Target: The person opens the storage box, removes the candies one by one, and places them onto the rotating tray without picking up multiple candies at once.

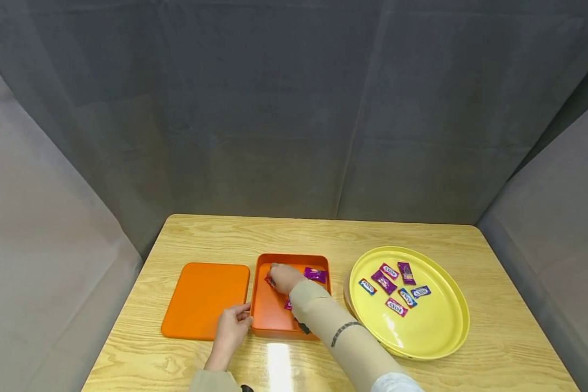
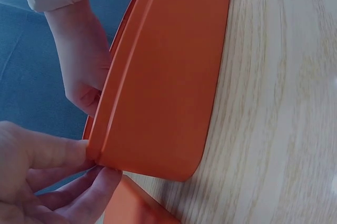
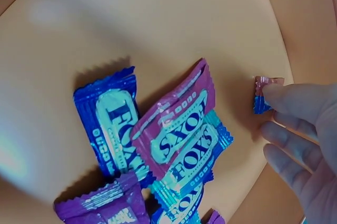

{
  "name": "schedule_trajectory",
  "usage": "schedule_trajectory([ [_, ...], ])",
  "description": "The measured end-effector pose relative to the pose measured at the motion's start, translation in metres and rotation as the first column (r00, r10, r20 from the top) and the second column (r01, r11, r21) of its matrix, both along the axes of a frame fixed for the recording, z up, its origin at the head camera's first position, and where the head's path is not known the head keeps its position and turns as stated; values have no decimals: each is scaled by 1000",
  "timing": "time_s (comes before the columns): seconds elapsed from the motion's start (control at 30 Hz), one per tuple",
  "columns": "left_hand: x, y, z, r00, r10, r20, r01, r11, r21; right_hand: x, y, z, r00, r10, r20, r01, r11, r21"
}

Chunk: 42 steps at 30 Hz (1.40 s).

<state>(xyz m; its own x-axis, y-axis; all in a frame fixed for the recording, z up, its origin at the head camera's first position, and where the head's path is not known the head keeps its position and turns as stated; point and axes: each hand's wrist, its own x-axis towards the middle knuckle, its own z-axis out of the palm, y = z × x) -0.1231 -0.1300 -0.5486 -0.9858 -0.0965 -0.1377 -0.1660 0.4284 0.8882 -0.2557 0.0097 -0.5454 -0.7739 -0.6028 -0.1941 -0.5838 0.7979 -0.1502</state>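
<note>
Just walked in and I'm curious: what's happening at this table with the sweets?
A person sits at a wooden table. Their right hand reaches into an orange box and pinches a small wrapped candy, with other wrapped candies lying in the box. Their left hand holds the box's near corner. The orange lid lies flat beside the box, and a yellow tray on the other side holds several more candies.

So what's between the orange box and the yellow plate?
Only bare wooden table lies between the orange box and the yellow plate, seen in the head view.
</note>
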Motion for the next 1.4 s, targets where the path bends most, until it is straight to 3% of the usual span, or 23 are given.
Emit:
schedule_trajectory([
  [0.17, 0, -1, -1, 1000, 1, -10, -1, 1000, -3, 2, -4, 4, 1000, -24, 3, 24, 1000, 15],
  [0.6, -1, 0, -2, 1000, 3, -25, -3, 1000, 5, -5, -14, -7, 998, -53, -39, 55, 997, 59],
  [0.87, -1, 1, -2, 1000, 5, -16, -5, 1000, 7, -3, -10, -10, 998, -66, 7, 66, 997, 44],
  [1.13, 0, 0, -4, 1000, 2, -15, -2, 1000, 8, -3, -4, -1, 996, -72, 57, 71, 997, 22],
  [1.4, -1, -1, -5, 1000, 2, -10, -2, 1000, 1, -13, 7, 14, 998, -56, 38, 56, 998, -7],
])
